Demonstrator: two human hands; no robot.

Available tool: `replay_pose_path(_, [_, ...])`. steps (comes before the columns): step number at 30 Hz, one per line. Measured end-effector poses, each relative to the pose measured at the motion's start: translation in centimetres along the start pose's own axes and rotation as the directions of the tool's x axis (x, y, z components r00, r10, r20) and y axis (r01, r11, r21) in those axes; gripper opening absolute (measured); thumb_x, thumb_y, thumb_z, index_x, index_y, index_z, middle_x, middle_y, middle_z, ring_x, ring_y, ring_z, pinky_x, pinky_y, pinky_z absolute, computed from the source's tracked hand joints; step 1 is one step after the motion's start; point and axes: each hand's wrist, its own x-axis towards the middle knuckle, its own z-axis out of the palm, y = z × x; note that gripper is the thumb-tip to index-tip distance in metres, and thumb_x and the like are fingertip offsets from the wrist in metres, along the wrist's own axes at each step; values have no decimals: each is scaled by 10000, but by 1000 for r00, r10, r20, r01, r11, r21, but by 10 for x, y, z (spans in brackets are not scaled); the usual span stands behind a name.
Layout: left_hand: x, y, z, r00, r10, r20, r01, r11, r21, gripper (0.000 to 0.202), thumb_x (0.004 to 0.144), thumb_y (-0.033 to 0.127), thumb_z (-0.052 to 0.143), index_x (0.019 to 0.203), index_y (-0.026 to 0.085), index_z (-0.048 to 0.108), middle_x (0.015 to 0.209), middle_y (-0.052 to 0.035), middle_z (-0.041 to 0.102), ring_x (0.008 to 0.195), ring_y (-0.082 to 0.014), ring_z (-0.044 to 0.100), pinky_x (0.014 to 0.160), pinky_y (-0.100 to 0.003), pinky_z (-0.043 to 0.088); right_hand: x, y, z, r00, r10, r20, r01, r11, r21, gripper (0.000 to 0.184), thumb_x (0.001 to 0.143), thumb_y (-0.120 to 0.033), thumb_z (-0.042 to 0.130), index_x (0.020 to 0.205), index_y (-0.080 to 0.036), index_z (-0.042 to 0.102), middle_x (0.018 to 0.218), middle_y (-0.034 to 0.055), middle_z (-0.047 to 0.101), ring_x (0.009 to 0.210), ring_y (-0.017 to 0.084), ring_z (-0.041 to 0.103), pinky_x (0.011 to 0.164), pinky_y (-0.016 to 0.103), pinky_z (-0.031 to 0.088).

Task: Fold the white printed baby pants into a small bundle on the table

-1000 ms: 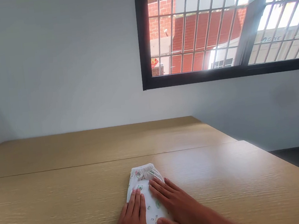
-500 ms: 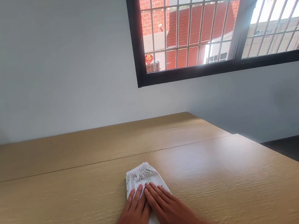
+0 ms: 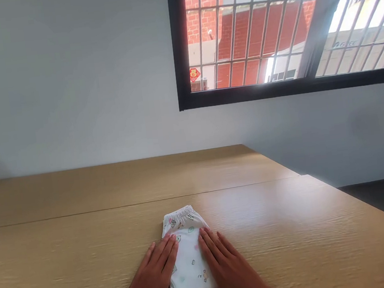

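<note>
Right now both my hands lie palm-down on the small folded garment (image 3: 189, 255), a white printed cloth at the near side of the table (image 3: 70, 264), a little left of the middle of my view. Its gathered edge (image 3: 178, 216) points to the far side, short of the seam (image 3: 82, 214) that crosses the tabletop. My left hand (image 3: 154, 273) covers the left border, its fingers extended and mostly close together, the outermost slightly fanned onto the wood side. My right hand (image 3: 228, 267) mirrors it along the right border, fingers straight with narrow gaps, its thumb reaching in over the near end. Neither hand pinches the cloth from what I see; whether my left thumb is tucked under that near end, I can't tell.

I'd judge this to be a flattening and squaring step, with the printed middle bare between my hands and the gathers a bit puckered. As I see it, the next move calls for even, light pressure outward from the centre, or for lifting my fingers straight up, so the layers don't slide and the sides stay aligned.
</note>
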Motion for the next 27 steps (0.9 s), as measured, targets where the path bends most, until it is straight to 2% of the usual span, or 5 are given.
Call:
replay_pose_path(7, [4, -9, -2, 957, 289, 19, -288, 957, -40, 647, 1042, 492, 455, 1563, 182, 231, 1503, -94, 450, 1387, -276, 433, 1144, -453, 409, 0, 15, 24, 939, -319, -126, 272, 917, -291, 671, 945, -104, 484, 1556, -61, 209, 1563, 164, 266, 1452, 302, 297, 1143, 425, 424])
replay_pose_path(13, [-2, -10, -24, 992, 36, 121, -19, 990, -139, 865, 947, 655, 529, 1586, 251, 109, 1572, -80, 317, 1438, -337, 332, 1120, -569, 400, -3, 8, -7, 998, -54, -42, 56, 998, 39, 899, 938, -585, 530, 1560, -38, 181, 1614, 173, 121, 1498, 343, 162, 1199, 497, 324])
replay_pose_path(17, [-4, -11, -28, 996, -3, 94, 20, 983, -184, 924, 922, 657, 568, 1587, 227, 93, 1555, -103, 356, 1435, -357, 333, 1140, -645, 319, -2, 6, -17, 999, -48, 10, 46, 991, 126, 901, 926, -632, 525, 1565, -82, 208, 1627, 138, 125, 1510, 320, 140, 1228, 482, 271])
replay_pose_path(23, [0, -8, -24, 982, 155, 110, -118, 951, -284, 645, 955, 517, 574, 1503, 252, 361, 1468, -66, 504, 1429, -322, 357, 1185, -672, 163, -3, 8, -8, 999, -6, -49, 9, 998, 59, 772, 983, -579, 438, 1558, -96, 258, 1640, 131, 100, 1516, 344, 66, 1224, 563, 218])
replay_pose_path(27, [0, -9, -27, 994, 62, 89, -39, 969, -242, 533, 960, 542, 558, 1390, 230, 512, 1400, -67, 579, 1387, -331, 423, 1179, -693, 140, -3, 8, -7, 988, -80, -131, 85, 996, 34, 705, 960, -588, 490, 1520, -178, 366, 1652, 111, 68, 1511, 377, 79, 1202, 629, 200])
